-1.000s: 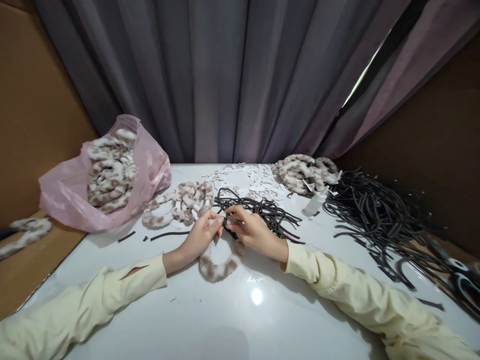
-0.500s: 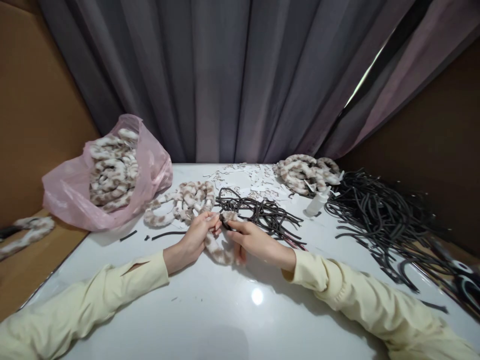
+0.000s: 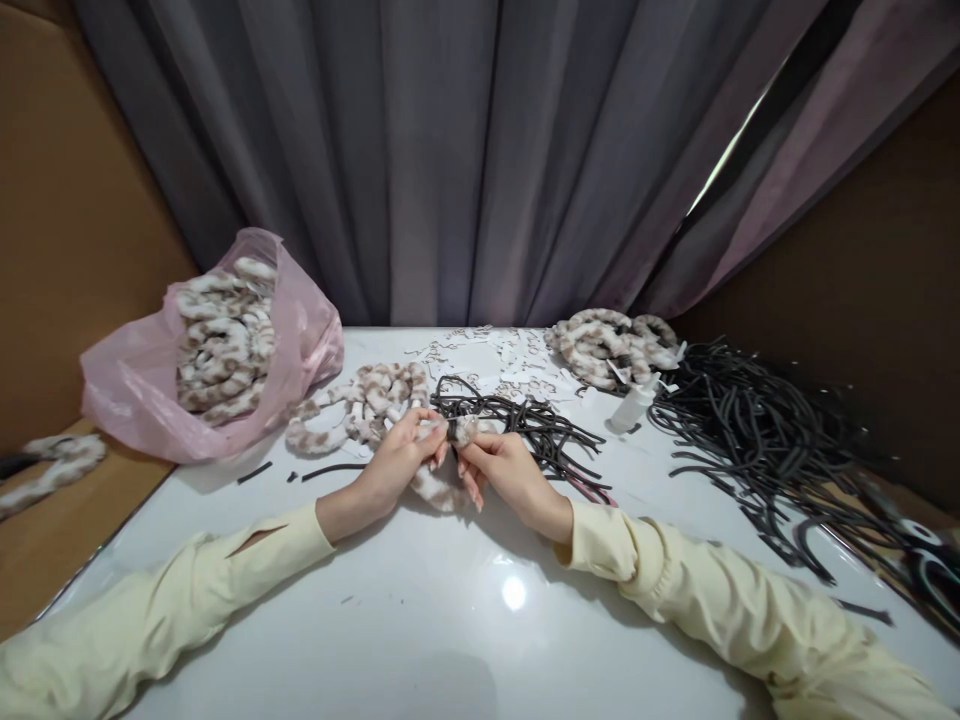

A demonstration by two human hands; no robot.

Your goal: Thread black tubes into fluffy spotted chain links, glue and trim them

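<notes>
Between my hands, above the white table (image 3: 442, 600), is a fuzzy brown-and-white fabric tube (image 3: 437, 492), bent in a curve that hangs below my fingers. My left hand (image 3: 409, 445) is closed, its thumb and fingers pinching one end of the tube. My right hand (image 3: 504, 468) pinches the other end close by. A short dark piece shows between the two ends, where they nearly meet; its exact kind is hidden by my fingers. Behind my left hand lies a pile of similar fuzzy tubes (image 3: 386, 395). Black cords (image 3: 517, 418) lie loose just behind my right hand.
A pink plastic bag (image 3: 307, 340) full of fuzzy tubes stands at left. Small white pieces (image 3: 510, 360) are scattered at the back. At right are fuzzy rings (image 3: 600, 345), a small white bottle (image 3: 631, 408), a large heap of black cords (image 3: 757, 430) and scissors (image 3: 926, 555).
My right hand has shifted slightly left and now pinches the tube's end with its fingertips. My left hand has risen a little, and the hanging curve of the tube sits slightly higher.
</notes>
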